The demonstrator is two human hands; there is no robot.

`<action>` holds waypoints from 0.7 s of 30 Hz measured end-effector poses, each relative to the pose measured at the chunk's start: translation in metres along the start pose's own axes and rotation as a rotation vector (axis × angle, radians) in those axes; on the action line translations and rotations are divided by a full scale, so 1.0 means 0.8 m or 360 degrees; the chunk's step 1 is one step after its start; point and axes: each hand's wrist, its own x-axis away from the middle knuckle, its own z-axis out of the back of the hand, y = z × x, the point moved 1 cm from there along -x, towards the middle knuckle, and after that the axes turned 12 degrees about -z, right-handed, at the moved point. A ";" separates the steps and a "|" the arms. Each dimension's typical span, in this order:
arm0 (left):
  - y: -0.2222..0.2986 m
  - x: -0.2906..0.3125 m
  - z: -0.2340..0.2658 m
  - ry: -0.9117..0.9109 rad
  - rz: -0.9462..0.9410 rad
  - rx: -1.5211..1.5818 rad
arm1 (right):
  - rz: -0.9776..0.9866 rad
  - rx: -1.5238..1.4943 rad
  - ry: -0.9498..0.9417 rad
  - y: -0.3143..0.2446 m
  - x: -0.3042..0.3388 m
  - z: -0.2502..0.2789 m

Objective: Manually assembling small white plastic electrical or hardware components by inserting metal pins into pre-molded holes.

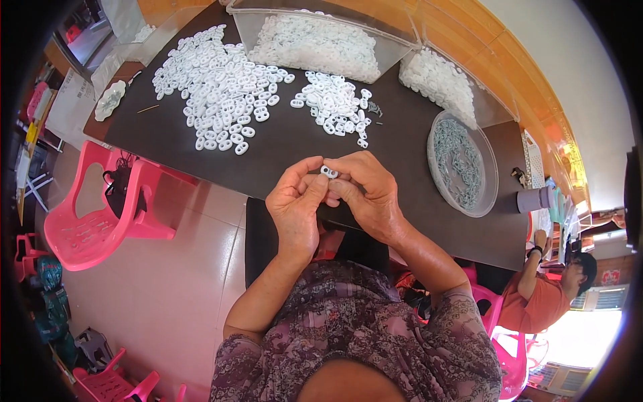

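Note:
Between my left hand (299,201) and my right hand (368,194) is a small white oval plastic piece with two holes (329,171). Fingertips of both hands pinch it just over the table's near edge. Whether one of them also holds a smaller part is too small to tell. Beyond my hands lies a small pile of similar white pieces (335,100). A larger spread of white two-holed pieces (221,94) covers the table to the left. Beside the small pile are a few loose grey-green bits (375,108).
On the right, a round clear tray (493,191) holds many small grey-green parts. Clear bins (408,41) filled with white pieces line the back of the dark table (281,144). A grey cup (534,199) stands far right, near another person (539,295). A pink chair (90,231) stands left.

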 end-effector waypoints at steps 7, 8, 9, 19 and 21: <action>0.005 -0.001 -0.004 0.0159 0.0065 0.0091 | 0.0301 0.0304 0.0119 -0.006 -0.005 -0.001; 0.006 -0.001 -0.004 0.0158 0.0066 0.0091 | 0.0300 0.0304 0.0120 -0.007 -0.004 -0.002; 0.008 -0.001 -0.004 0.0146 0.0080 0.0072 | 0.0290 0.0304 0.0155 -0.008 -0.003 -0.004; 0.005 0.003 -0.003 0.0038 -0.0067 0.0062 | 0.0187 0.0060 0.0291 -0.008 0.003 -0.007; 0.003 0.004 -0.003 0.0027 -0.0094 0.0085 | 0.0141 0.0014 0.0264 -0.007 0.007 -0.008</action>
